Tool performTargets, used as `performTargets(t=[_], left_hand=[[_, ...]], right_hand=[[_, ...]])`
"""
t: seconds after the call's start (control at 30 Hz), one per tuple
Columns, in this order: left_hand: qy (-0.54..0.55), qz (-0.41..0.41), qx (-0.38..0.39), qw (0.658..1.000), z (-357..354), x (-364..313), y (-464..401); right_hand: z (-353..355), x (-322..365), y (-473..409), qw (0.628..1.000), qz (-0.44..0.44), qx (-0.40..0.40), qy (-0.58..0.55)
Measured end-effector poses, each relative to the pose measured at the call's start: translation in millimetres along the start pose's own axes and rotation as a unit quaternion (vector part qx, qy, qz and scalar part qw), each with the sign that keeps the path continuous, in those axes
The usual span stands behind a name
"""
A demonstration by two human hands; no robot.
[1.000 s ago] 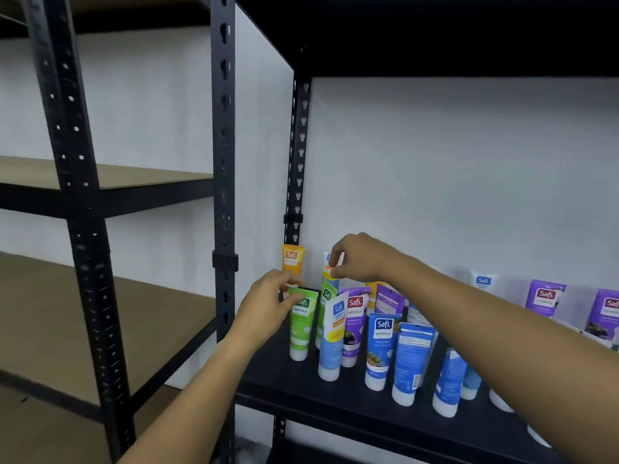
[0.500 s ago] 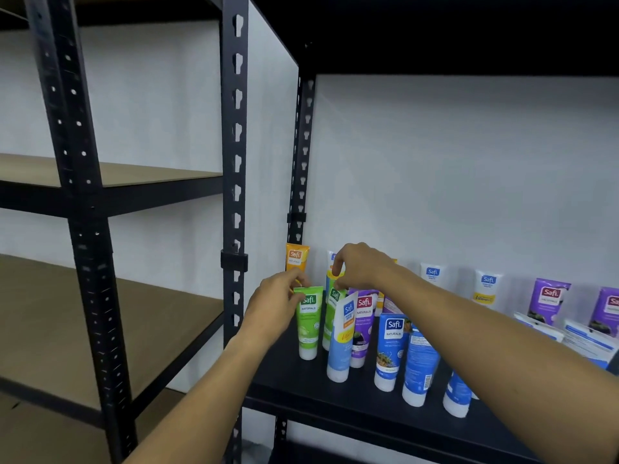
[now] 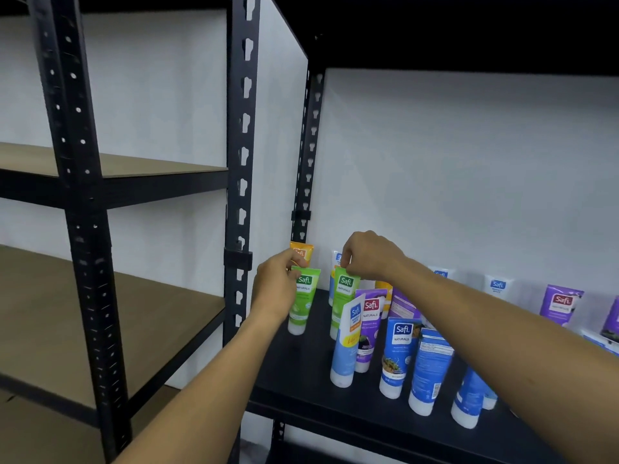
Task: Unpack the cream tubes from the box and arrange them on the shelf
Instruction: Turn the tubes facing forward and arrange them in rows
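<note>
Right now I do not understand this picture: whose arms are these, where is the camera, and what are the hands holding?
No machine here: a person wears a camera on the head, so you look forward and down along their own two arms. In front is a black shelf with many cream tubes standing on their caps: green, blue, purple, and white ones against the wall. The left hand pinches the top of one green tube; behind it stands an orange tube. The right hand pinches the top of a second green tube. Both tubes are upright with their caps at the shelf. The rack to the left has brown boards.
</note>
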State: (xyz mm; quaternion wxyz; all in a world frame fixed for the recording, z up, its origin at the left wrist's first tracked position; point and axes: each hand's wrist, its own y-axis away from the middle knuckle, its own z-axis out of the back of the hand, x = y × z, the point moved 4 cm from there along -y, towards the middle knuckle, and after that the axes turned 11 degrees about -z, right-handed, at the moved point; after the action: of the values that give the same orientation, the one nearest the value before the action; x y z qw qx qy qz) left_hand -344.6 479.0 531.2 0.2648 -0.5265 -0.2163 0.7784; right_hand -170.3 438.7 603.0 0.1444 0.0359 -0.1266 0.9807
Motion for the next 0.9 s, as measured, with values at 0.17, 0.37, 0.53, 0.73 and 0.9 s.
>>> performTargets(t=[0.17, 0.37, 0.53, 0.73, 0.9], left_hand=[[0.016, 0.010, -0.038, 0.999, -9, 10, -19], [0.010, 0.009, -0.031, 0.999, -21, 22, -38], [0.007, 0.026, -0.035, 0.999, -26, 39, -44], [0.049, 0.046, -0.063, 0.996, -30, 51, -37], [0.039, 0.027, -0.091, 0.995, -30, 55, -28]], right_hand=[[5, -2, -21, 1.000, 0.013, -0.019, 0.007], [0, -1, -42, 0.999, 0.028, -0.008, 0.016], [-11, 2, -48, 0.999, 0.034, 0.012, 0.021], [-25, 5, -49, 0.998, 0.045, 0.025, 0.025], [-32, 5, -48, 0.998, 0.042, 0.031, 0.020]])
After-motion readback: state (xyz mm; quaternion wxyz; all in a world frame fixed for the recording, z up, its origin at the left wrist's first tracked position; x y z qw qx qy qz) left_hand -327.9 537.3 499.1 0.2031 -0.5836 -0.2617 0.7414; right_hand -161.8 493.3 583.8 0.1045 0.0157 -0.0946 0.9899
